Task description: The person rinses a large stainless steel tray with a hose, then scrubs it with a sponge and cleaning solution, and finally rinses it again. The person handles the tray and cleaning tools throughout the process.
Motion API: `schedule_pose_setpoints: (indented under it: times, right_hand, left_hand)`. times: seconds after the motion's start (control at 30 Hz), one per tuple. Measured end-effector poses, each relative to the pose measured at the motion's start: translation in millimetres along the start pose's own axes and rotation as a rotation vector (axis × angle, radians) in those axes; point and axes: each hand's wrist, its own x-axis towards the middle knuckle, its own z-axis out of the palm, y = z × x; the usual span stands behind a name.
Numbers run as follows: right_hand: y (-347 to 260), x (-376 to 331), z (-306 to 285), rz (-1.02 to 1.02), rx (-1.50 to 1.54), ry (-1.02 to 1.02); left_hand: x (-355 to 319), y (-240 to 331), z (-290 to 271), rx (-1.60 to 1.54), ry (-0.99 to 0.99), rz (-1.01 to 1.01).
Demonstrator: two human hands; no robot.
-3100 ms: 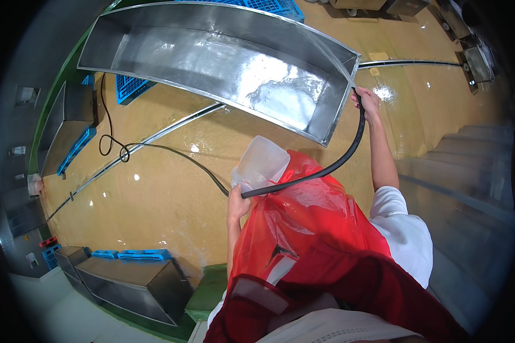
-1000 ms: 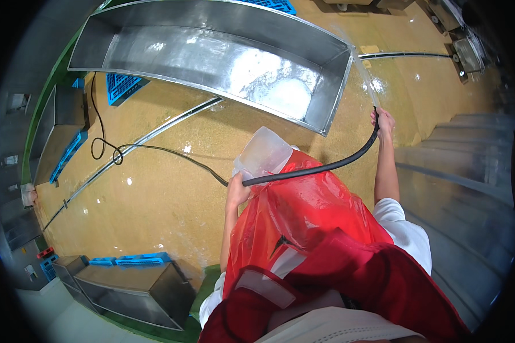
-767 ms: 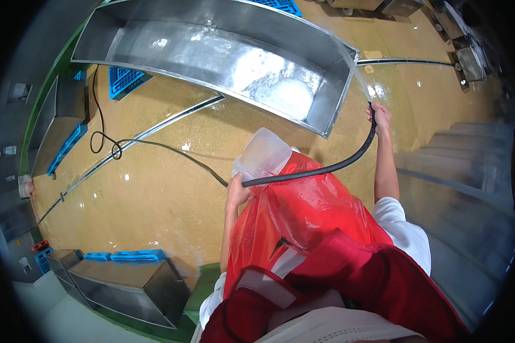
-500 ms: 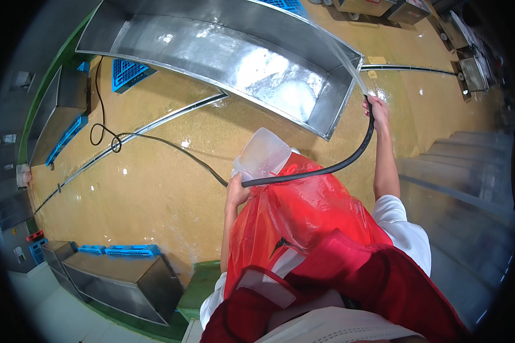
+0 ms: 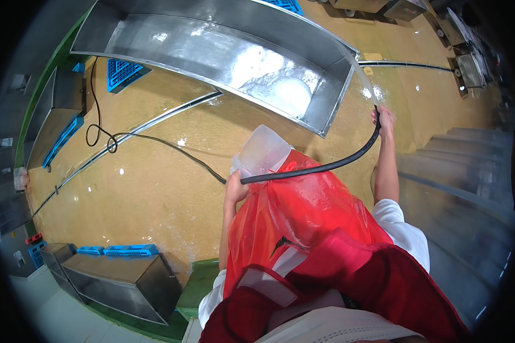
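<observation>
The black hose (image 5: 326,167) runs across the middle of the view, from the wet floor (image 5: 154,188) on the left, past the person's chest, and curves up to the right. The right hand (image 5: 384,119) is closed around its far end, arm stretched out, apparently to aim the thin stream of water that arcs toward the right end of the long steel trough (image 5: 223,51). White foam sits on the trough's bottom there. The left hand (image 5: 235,190) is wrapped around the hose nearer the body, likely to keep the slack off the red apron (image 5: 303,217). A translucent plastic tub (image 5: 263,151) sits just above that hand; how it is carried cannot be told. Smaller steel tanks (image 5: 120,280) and blue crates (image 5: 123,73) stand well apart on the left.
</observation>
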Motion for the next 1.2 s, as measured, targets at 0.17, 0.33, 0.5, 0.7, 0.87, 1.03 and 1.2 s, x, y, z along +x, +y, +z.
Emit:
schedule_pose_setpoints:
  times: [0.17, 0.33, 0.5, 0.7, 0.87, 1.03, 1.2]
  right_hand:
    - [24.7, 0.8, -29.8, 0.028, 0.059, 0.036]
    - [36.5, 1.7, -40.4, 0.05, 0.063, 0.056]
    - [20.6, -12.9, -18.5, 0.03, 0.024, -0.019]
    - [-6.4, -19.0, 32.3, -0.025, -0.034, -0.193]
    - [-30.8, -25.6, 71.4, -0.096, -0.064, -0.297]
    - [-48.3, -26.9, 102.5, -0.14, -0.054, -0.381]
    - [-68.1, -36.1, 121.4, -0.197, -0.067, -0.43]
  left_hand:
    - [13.2, -5.6, 3.2, 0.024, 0.017, 0.071]
    - [19.4, -1.5, -0.3, 0.026, -0.008, 0.06]
    - [16.0, 0.9, -3.1, 0.039, 0.009, 0.068]
    - [9.9, -12.3, -7.7, 0.02, -0.005, 0.038]
    - [-4.3, -10.8, -10.4, -0.003, 0.047, 0.004]
    - [-6.4, -32.8, -6.6, -0.021, 0.042, -0.054]
    - [-10.1, -42.3, -1.4, -0.04, 0.078, -0.051]
